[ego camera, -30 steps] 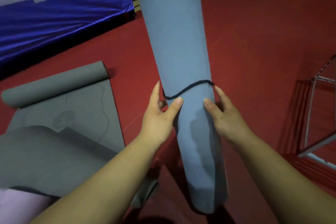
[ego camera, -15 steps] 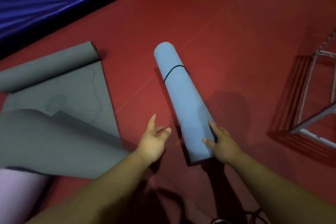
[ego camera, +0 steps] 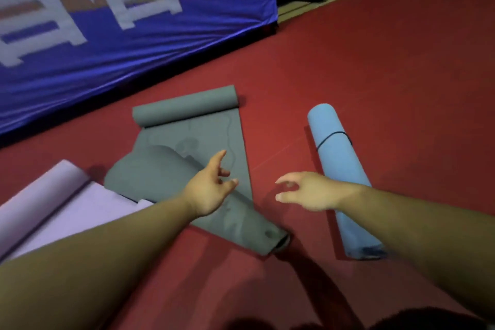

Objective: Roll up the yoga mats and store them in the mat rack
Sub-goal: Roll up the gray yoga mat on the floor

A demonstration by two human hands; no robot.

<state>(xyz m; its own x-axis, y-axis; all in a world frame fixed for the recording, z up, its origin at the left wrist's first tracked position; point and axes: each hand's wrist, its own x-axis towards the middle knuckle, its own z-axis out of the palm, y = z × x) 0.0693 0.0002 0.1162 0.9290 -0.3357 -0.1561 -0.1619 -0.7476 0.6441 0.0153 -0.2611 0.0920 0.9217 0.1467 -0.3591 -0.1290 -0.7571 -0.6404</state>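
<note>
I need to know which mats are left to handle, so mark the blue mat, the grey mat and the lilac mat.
blue mat [ego camera: 338, 162], head view, on the upper half of the roll.
grey mat [ego camera: 184, 106], head view, on its rolled far end.
lilac mat [ego camera: 42, 190], head view, on its rolled part.

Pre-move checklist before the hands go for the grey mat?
1. Hands free: ok. The left hand and right hand are both open and hold nothing.
2. Blue mat finished: ok. It is rolled, has the black cord round it, and lies on the red floor.
3. Grey mat ready to roll: not ok. Its far end is rolled, but its near end is humped and folded over.
4. Grey mat apart from the lilac mat: cannot tell. Their edges meet.
5. Lilac mat rolled: not ok. It is only partly rolled.
6. Mat rack located: cannot tell. It is not in view.
</note>
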